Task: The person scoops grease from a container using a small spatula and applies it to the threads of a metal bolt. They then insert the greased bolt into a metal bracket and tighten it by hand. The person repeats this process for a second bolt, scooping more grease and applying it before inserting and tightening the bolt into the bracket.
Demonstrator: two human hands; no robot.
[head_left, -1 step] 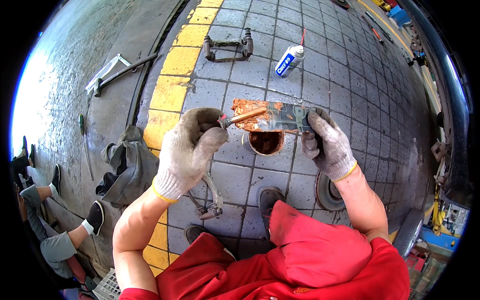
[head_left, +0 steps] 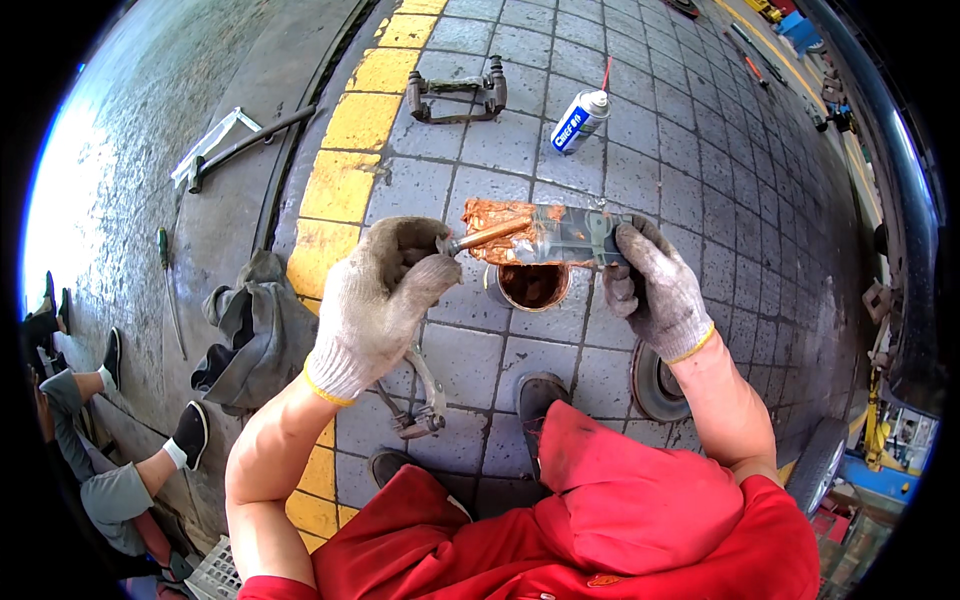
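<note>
My left hand (head_left: pixel 388 272), in a grey-white work glove, is closed in a pinch round the end of a metal pin (head_left: pixel 492 233) coated with copper-coloured grease. The pin lies against a dark, flat, oblong piece (head_left: pixel 572 234), whose left part is thickly smeared with the same grease; its exact kind I cannot tell. Its right end is gripped between the thumb and fingers of my gloved right hand (head_left: pixel 658 285). Just below the piece, an open tin (head_left: pixel 533 287) with brown-copper paste inside stands on the tiles, its rim partly covered.
Beyond my hands are a brake caliper bracket (head_left: pixel 457 92) and a spray can (head_left: pixel 580 122) with a red straw. Another bracket (head_left: pixel 424 400) and a round disc (head_left: pixel 658 384) lie near my feet. At left are a grey cloth (head_left: pixel 262 330), a screwdriver (head_left: pixel 166 270) and a person's legs (head_left: pixel 135 490).
My left hand has shifted very slightly to the right, and the pin seems a little turned. My right hand and the dark piece stay nearly still.
</note>
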